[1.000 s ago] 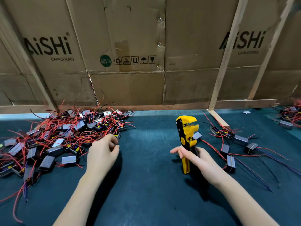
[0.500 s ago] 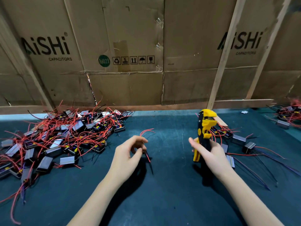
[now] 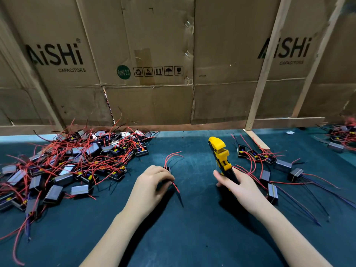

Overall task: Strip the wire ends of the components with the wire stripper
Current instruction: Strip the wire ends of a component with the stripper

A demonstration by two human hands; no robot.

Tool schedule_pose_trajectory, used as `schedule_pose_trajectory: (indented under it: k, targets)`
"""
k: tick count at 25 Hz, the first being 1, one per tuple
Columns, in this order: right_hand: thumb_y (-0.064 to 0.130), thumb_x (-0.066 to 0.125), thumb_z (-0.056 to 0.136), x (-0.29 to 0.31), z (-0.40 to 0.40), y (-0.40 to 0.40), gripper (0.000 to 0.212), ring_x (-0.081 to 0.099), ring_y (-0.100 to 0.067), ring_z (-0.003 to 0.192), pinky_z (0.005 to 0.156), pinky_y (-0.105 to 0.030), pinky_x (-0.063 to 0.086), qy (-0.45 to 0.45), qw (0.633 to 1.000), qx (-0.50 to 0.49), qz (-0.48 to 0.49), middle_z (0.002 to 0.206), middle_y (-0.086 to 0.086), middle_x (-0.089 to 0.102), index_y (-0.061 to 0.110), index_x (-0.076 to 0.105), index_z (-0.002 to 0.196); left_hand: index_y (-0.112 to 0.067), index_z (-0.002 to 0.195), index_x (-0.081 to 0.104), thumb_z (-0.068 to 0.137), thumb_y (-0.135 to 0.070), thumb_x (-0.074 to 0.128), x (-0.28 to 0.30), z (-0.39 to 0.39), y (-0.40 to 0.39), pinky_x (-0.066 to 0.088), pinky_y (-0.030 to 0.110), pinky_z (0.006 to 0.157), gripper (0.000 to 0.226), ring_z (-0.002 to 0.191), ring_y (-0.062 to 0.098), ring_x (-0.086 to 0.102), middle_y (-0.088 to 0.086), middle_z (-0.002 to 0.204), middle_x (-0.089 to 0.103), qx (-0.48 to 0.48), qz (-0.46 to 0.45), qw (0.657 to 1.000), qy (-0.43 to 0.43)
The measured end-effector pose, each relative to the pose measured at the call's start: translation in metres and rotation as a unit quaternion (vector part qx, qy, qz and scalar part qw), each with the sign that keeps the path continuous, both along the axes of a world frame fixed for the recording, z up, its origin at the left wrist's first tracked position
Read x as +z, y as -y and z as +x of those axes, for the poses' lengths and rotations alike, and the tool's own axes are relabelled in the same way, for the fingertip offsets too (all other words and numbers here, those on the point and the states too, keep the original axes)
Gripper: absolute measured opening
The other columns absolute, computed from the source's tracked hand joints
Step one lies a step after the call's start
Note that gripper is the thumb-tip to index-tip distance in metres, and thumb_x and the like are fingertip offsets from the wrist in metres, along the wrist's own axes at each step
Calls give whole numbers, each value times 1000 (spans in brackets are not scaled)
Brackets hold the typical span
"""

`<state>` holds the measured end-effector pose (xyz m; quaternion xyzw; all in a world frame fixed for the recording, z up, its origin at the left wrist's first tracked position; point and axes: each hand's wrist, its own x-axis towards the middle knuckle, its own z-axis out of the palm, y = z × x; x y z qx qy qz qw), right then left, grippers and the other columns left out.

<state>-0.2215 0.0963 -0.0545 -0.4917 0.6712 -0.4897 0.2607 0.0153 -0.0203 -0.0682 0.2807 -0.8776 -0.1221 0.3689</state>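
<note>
My left hand [image 3: 152,185] grips a small black component [image 3: 168,169] near the middle of the dark green mat. Red and black wires [image 3: 172,157] curl up from the component and trail down past my fingers. My right hand [image 3: 239,186] holds the yellow and black wire stripper [image 3: 221,155] by its handles, jaws pointing up and away, a short gap to the right of the component. The stripper does not touch the wires.
A big pile of components [image 3: 73,162] with tangled red wires fills the left of the mat [image 3: 192,237]. A smaller group of components [image 3: 269,170] lies to the right of my right hand. Cardboard sheets [image 3: 154,54] wall off the back edge.
My left hand picked a component from the pile and carried it to the middle of the mat. My right hand shifted with the stripper, which now tilts left.
</note>
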Motion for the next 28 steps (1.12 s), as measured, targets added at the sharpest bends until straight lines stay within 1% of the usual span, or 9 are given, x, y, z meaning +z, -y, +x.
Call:
schedule_pose_trajectory:
  k: [3,6,8,14,16,19,22,25,28]
  targets:
    - [72,62,69,0,-1,0,69,47,-12,64,64,-31,35,-31,999,-21,-4,66,-3,53,5,50,77,-17,90,75,83,-5,75,3,0,-1,48,24,79,14,88,9,59,-12,89,67,-1,-4,1000,1]
    - [65,67,69,-2,-2,1,55,40,-7,56,56,-22,33,-66,997,-37,-9,59,9,43,13,48,70,-16,98,75,87,-2,68,2,-2,-2,47,23,82,18,91,9,58,-9,92,66,-8,6,1000,10]
    - [61,70,70,-3,-1,1,50,39,-4,53,54,-19,33,-75,996,-35,-13,56,12,42,16,48,69,-14,102,75,89,-3,67,0,-3,-2,48,24,84,19,92,10,59,-6,94,64,-7,12,1000,11]
    - [63,71,68,-5,0,3,52,40,-3,51,53,-16,35,-84,996,-32,-3,52,14,45,14,53,73,-16,104,77,82,4,66,0,-2,2,48,22,88,31,94,7,61,-5,98,64,-12,43,999,17]
    - [65,70,66,-5,1,3,53,42,-2,51,54,-16,36,-90,995,-31,-1,52,14,47,15,55,74,-16,101,78,83,2,70,-1,-1,2,48,20,85,27,91,6,61,-5,96,64,-16,41,999,10]
    - [65,70,66,-6,2,2,51,41,-2,50,54,-17,37,-106,994,-32,-2,52,14,47,17,55,72,-15,93,79,84,-6,75,-2,-1,2,48,19,81,13,88,7,61,-5,93,64,-21,29,999,9]
    - [69,68,64,-5,1,2,51,45,-4,53,54,-20,36,-120,991,-63,-6,55,13,50,21,54,71,-15,88,76,83,-7,75,-3,0,3,46,19,85,9,95,4,59,-7,96,62,-27,35,999,22]
    - [72,63,65,-6,-3,1,50,54,-7,67,63,-31,45,-210,968,-141,-10,67,9,57,25,53,75,-15,88,75,84,-9,75,-2,0,4,48,26,88,7,99,9,60,-8,100,65,-24,28,998,44]
    - [69,65,69,-7,-6,2,53,55,-22,76,71,-39,44,-299,929,-213,-36,78,5,56,19,49,80,-19,86,69,85,-17,73,2,-3,-2,51,34,75,4,90,14,58,-12,91,64,8,-22,997,78]
